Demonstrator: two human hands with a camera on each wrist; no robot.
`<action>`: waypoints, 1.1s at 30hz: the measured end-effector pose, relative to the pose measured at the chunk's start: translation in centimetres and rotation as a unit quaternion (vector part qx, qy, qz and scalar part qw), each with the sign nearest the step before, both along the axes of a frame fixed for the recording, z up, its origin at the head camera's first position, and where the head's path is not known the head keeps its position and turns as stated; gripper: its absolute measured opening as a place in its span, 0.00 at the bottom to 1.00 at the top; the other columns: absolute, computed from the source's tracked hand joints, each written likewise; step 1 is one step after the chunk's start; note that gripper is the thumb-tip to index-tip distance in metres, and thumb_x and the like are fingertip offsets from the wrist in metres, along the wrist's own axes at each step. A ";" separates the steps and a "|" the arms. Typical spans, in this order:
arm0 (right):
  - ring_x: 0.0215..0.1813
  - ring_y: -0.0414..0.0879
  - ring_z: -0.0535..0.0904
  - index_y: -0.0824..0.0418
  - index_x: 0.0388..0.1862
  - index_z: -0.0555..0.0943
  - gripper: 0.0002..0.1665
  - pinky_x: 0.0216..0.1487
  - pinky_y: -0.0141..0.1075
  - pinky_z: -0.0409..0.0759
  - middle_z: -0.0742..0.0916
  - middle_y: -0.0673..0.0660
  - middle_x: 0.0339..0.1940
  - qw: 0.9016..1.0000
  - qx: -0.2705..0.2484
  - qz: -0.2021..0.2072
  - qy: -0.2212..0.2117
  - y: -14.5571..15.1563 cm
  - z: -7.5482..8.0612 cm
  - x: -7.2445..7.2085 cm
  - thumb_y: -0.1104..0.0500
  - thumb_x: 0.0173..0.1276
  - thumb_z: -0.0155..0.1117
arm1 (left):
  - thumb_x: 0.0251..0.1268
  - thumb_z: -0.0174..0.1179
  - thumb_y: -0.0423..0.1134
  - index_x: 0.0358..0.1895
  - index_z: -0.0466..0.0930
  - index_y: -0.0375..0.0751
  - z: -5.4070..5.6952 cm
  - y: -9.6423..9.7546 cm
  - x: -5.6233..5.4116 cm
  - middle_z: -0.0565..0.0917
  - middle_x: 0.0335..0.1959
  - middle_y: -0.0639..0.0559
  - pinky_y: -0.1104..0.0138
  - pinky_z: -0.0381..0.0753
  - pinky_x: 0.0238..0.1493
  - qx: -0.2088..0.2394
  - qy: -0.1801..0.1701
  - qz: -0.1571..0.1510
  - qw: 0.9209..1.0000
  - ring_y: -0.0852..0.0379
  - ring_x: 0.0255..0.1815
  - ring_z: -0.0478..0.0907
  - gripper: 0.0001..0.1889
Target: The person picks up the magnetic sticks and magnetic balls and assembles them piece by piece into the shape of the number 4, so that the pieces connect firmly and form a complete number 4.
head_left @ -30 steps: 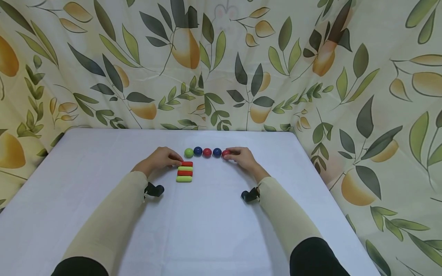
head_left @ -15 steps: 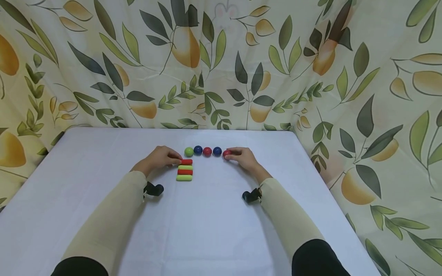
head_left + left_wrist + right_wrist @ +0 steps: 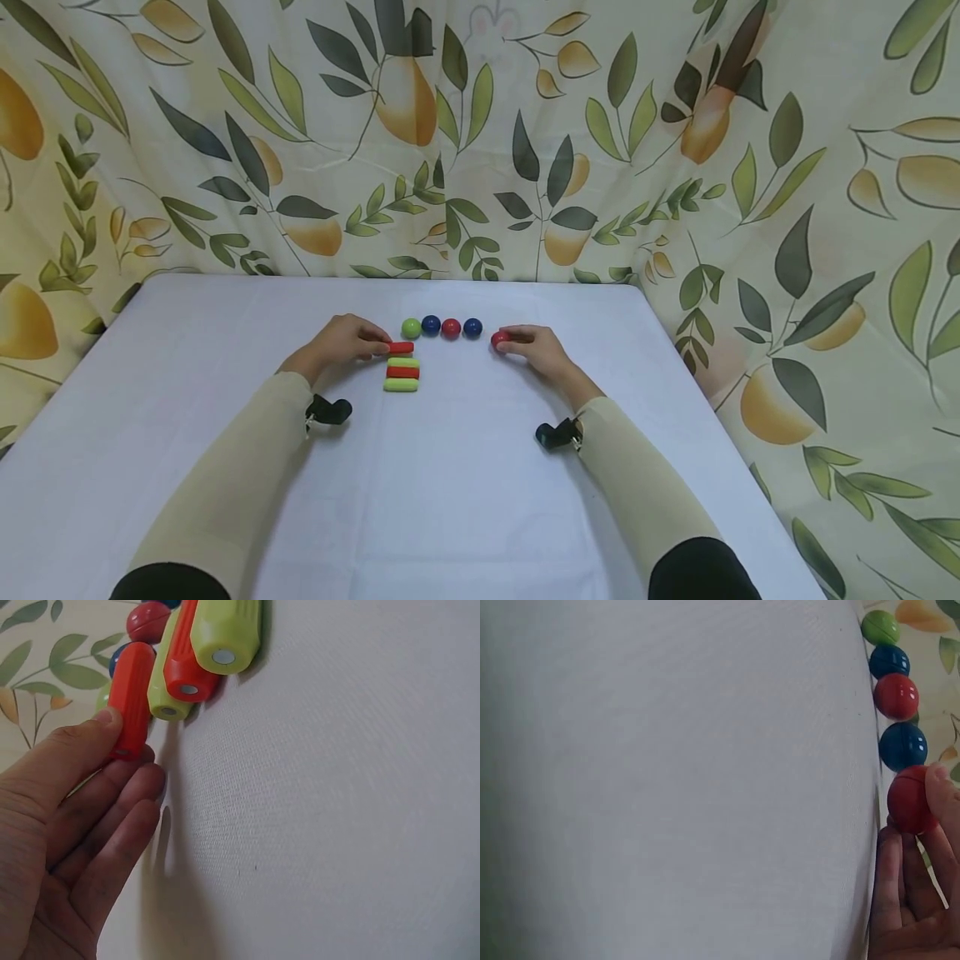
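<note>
Left hand (image 3: 341, 340), closed to a pinch, holds a ridged red rod (image 3: 132, 697) between three parallel rods (image 3: 402, 372) and a four-ball row (image 3: 451, 328); right hand (image 3: 542, 348) likewise pinches a glossy, seamed red ball (image 3: 910, 801) beside that row. White table (image 3: 465, 483) beneath.

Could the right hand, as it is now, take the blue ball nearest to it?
Probably not yet: the right hand pinches a red ball, which sits between it and the blue ball. Otherwise the way looks free, so setting that red ball aside first would likely be enough.
</note>
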State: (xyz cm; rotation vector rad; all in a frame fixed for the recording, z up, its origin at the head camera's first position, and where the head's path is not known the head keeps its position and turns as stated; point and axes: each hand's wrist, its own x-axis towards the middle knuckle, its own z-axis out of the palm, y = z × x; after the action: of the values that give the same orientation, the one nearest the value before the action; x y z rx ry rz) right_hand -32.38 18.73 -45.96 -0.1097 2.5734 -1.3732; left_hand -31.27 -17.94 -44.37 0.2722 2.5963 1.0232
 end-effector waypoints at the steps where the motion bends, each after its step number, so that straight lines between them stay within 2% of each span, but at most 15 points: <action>1: 0.68 0.53 0.70 0.56 0.64 0.78 0.29 0.69 0.49 0.67 0.80 0.58 0.64 1.000 -0.003 -0.001 -0.001 0.1 0.0 0.1 0.50 0.64 0.71 | 0.65 0.65 0.45 0.52 0.85 0.46 0.1 0.0 0.1 0.84 0.49 0.49 0.67 0.78 0.43 0.000 -0.001 0.002 1.000 0.53 0.41 0.78 0.15; 5: 0.68 0.53 0.71 0.57 0.64 0.79 0.29 0.70 0.49 0.67 0.81 0.59 0.63 1.000 -0.016 -0.003 -0.004 0.3 0.0 0.5 0.52 0.64 0.71 | 0.65 0.66 0.45 0.51 0.86 0.46 0.0 -0.1 0.2 0.85 0.47 0.49 0.66 0.78 0.43 0.005 -0.001 0.007 1.000 0.52 0.42 0.78 0.14; 13: 0.66 0.53 0.73 0.56 0.62 0.80 0.28 0.68 0.49 0.68 0.82 0.59 0.62 1.000 -0.019 0.008 -0.002 0.9 0.0 1.2 0.53 0.63 0.72 | 0.65 0.65 0.47 0.50 0.87 0.46 0.1 -0.8 1.0 0.86 0.46 0.48 0.59 0.75 0.52 0.015 0.022 0.019 0.999 0.49 0.51 0.74 0.15; 23: 0.65 0.53 0.75 0.59 0.60 0.81 0.28 0.67 0.47 0.69 0.85 0.60 0.58 0.999 -0.042 0.019 -0.007 1.5 0.0 2.2 0.54 0.62 0.73 | 0.63 0.66 0.52 0.51 0.87 0.48 -0.4 -0.7 2.1 0.86 0.47 0.50 0.64 0.74 0.46 0.042 0.003 0.033 0.999 0.50 0.50 0.74 0.18; 28: 0.64 0.52 0.76 0.59 0.60 0.81 0.29 0.68 0.46 0.70 0.85 0.60 0.57 0.998 -0.056 0.026 -0.017 1.8 -0.1 2.7 0.53 0.61 0.74 | 0.62 0.67 0.52 0.49 0.87 0.48 -0.4 -0.3 3.0 0.86 0.49 0.50 0.65 0.76 0.45 0.070 -0.007 0.038 0.997 0.51 0.51 0.74 0.17; 33: 0.65 0.52 0.76 0.58 0.61 0.80 0.29 0.67 0.46 0.71 0.84 0.59 0.59 0.997 -0.057 0.037 -0.028 2.2 -0.3 3.2 0.52 0.61 0.74 | 0.60 0.68 0.52 0.48 0.88 0.47 -0.3 0.1 3.9 0.86 0.47 0.50 0.65 0.77 0.47 0.078 -0.001 0.042 0.996 0.52 0.48 0.78 0.18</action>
State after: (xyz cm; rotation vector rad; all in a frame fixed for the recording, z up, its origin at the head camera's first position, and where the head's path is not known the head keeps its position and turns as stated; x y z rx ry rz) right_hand -29.13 20.92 -46.23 -0.1808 2.4211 -1.4731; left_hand -27.38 -17.84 -44.66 0.2016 2.5485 1.2576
